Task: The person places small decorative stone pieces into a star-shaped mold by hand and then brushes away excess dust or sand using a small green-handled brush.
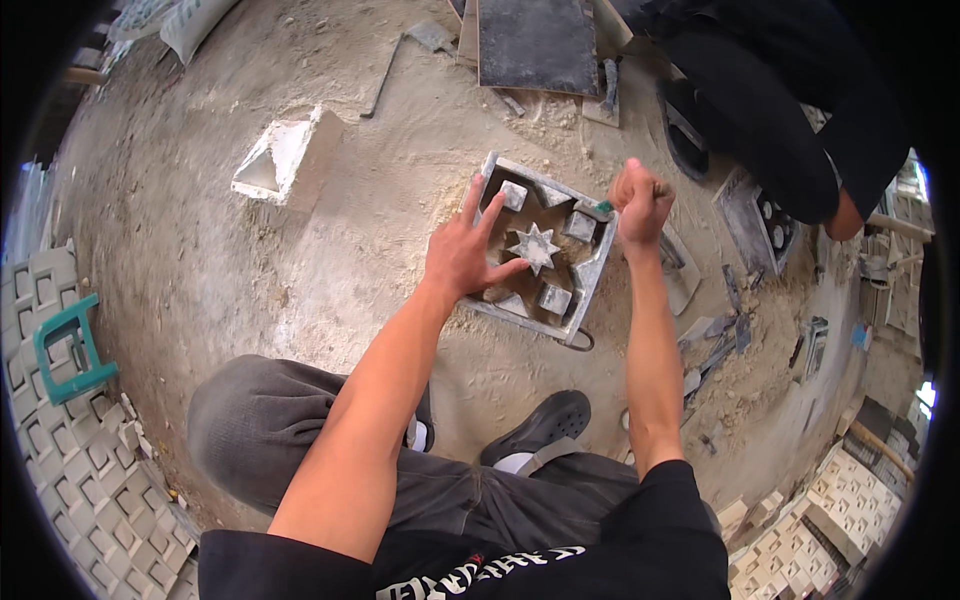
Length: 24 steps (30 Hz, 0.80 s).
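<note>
On the ground ahead lies a square metal mould (pixel 597 284) with a star-shaped block at its centre and small square blocks around it. My left hand (pixel 462 248) rests on its left side, fingers spread, with the thumb reaching toward the star. At the mould's upper right corner, my right hand (pixel 642 205) is closed in a fist. A small green thing (pixel 604 206) pokes out from that fist; the rest is hidden by the fingers, so its kind does not show.
A white, dusty hollow block (pixel 291 160) sits at the left. Ahead is a dark board (pixel 537 45). Another person's dark-clad leg (pixel 760 95) and a second mould (pixel 757 222) are at the right. A green stool (pixel 75 350) stands far left beside stacked patterned blocks (pixel 75 470).
</note>
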Available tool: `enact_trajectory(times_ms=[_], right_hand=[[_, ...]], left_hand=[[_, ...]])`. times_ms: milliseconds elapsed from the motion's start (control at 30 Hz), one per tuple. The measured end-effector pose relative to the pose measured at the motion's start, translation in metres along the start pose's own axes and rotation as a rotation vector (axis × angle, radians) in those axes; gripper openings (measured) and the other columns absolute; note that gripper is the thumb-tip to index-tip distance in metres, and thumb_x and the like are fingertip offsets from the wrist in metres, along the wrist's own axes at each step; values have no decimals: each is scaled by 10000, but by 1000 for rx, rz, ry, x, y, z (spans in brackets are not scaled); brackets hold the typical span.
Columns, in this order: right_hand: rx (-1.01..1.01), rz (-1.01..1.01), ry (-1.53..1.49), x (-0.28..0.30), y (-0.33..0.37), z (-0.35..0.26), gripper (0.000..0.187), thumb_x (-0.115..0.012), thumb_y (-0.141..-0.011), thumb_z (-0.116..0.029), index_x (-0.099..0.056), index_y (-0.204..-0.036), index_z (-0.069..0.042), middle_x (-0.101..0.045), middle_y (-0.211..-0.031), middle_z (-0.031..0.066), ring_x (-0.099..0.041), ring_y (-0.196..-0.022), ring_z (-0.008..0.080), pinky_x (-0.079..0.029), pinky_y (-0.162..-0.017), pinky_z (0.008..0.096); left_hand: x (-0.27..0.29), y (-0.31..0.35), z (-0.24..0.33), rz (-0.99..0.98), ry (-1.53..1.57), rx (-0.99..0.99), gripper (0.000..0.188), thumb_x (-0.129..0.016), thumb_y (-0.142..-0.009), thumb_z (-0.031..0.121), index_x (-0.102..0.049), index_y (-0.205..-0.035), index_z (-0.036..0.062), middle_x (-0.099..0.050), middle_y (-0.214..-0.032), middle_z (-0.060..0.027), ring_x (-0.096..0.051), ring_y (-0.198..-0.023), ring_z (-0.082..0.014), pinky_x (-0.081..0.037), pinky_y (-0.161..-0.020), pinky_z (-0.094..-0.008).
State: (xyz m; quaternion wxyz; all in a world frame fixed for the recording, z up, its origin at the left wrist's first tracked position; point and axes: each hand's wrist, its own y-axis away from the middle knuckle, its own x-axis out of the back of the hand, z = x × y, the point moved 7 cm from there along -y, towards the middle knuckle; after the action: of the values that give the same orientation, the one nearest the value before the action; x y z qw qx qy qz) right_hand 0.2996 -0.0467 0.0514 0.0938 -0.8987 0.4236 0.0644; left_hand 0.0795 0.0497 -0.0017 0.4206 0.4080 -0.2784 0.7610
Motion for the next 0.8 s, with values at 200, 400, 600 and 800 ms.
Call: enact_trajectory(times_ms=[200,400,600,800], right_hand=[[46,-32,-53,-4,3,-2,488,-498,-959,-139,-280,-524,-101,-311,-479,-34,-266,-421,55,-194,-409,268],[29,-38,21,-4,6,1,483,-508,-952,-141,-290,-524,-90,-314,-483,-41,-265,-428,48,-195,-417,272],[50,18,-143,4,2,-12,458,-527,-937,-130,-357,-515,-85,-350,-488,-39,-281,-440,45,-207,-427,267],[47,-19,136,-16,7,-25,451,-514,-927,-87,-294,-533,-91,-303,-487,-39,-246,-435,58,-194,-425,275]], left_hand=[[2,-4,3,51,9,-29,952,-708,-664,664,-430,-1401,131,-271,-1517,-215,-652,-936,-353,-537,-719,-409],[2,-4,2,-21,13,-7,971,-704,-681,663,-380,-1434,143,-268,-1513,-225,-595,-1102,-383,-547,-774,-410],[1,-2,3,-25,-6,-9,965,-702,-685,663,-382,-1430,141,-250,-1521,-221,-593,-1104,-387,-544,-785,-417],[3,1,-4,9,0,5,955,-715,-656,663,-423,-1410,154,-244,-1533,-196,-643,-964,-348,-529,-770,-417]])
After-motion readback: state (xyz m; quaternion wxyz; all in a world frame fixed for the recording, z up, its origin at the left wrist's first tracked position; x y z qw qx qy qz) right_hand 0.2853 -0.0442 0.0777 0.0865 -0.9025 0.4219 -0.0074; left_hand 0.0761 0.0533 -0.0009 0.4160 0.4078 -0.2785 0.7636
